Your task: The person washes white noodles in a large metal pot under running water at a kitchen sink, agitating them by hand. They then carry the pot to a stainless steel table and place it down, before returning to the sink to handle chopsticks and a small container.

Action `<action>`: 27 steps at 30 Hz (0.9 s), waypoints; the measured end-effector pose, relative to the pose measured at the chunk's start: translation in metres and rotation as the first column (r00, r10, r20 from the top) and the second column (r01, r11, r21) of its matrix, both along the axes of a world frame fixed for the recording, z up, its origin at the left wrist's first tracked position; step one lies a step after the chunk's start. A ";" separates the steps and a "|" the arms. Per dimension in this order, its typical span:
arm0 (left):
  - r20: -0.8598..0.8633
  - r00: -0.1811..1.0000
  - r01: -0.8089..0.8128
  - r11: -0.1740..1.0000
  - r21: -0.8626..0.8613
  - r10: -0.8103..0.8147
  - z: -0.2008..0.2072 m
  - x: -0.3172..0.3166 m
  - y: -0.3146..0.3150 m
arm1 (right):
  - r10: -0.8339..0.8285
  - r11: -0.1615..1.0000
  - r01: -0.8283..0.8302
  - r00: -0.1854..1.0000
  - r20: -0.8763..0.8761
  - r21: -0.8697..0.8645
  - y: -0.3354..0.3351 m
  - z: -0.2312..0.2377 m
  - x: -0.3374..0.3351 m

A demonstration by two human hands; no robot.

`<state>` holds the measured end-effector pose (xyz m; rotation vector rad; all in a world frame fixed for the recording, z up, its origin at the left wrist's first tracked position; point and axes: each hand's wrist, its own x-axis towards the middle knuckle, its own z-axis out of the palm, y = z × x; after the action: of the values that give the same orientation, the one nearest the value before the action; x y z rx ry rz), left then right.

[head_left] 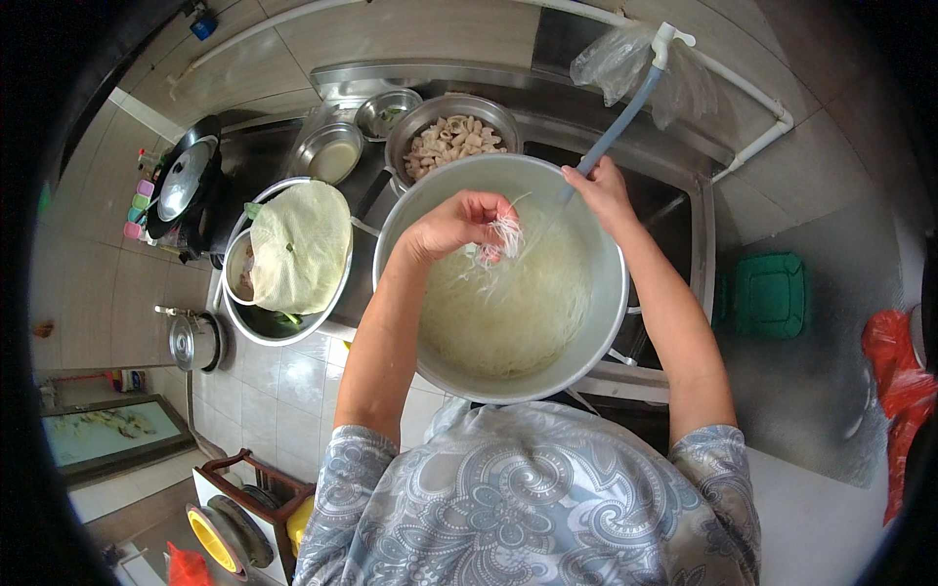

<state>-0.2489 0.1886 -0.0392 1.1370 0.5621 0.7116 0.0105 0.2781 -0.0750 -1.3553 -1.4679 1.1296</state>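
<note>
A large metal pot stands in front of me, holding cloudy, pale yellowish water with many thin shreds in it. My left hand is over the pot, fingers curled round a small bunch of thin white shreds. Some strands hang from the fingertips. At the pot's far right rim, my right hand is closed round a grey-blue hose. The hose runs down from a white pipe fitting, and its lower end points into the pot.
Behind the pot sits a metal basin of pale cut pieces, beside two smaller bowls. To the left, a pale round cloth partly covers a large basin. A lidded wok is farther left; a green plastic basket is right.
</note>
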 end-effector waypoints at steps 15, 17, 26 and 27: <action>-0.755 0.459 0.051 0.835 0.548 0.468 -0.044 0.005 -0.003 | -0.023 0.999 0.022 0.999 -0.032 -0.026 -0.001 0.003 -0.002; -0.758 0.145 0.249 0.718 0.651 0.636 -0.059 0.004 -0.005 | -0.014 1.000 0.014 1.000 0.018 0.004 -0.001 0.004 -0.001; -0.642 0.399 0.049 0.684 0.728 0.655 -0.042 0.028 0.000 | -0.033 0.999 0.031 0.993 0.115 0.018 0.008 -0.015 0.002; -0.662 0.450 0.058 0.720 0.691 0.599 -0.037 0.034 -0.001 | -0.049 0.999 0.048 0.989 0.140 0.008 0.010 -0.015 0.002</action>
<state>-0.2147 0.1877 -0.0765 2.1241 1.5223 0.5824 0.0126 0.2879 -0.0905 -1.4849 -1.5266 1.0173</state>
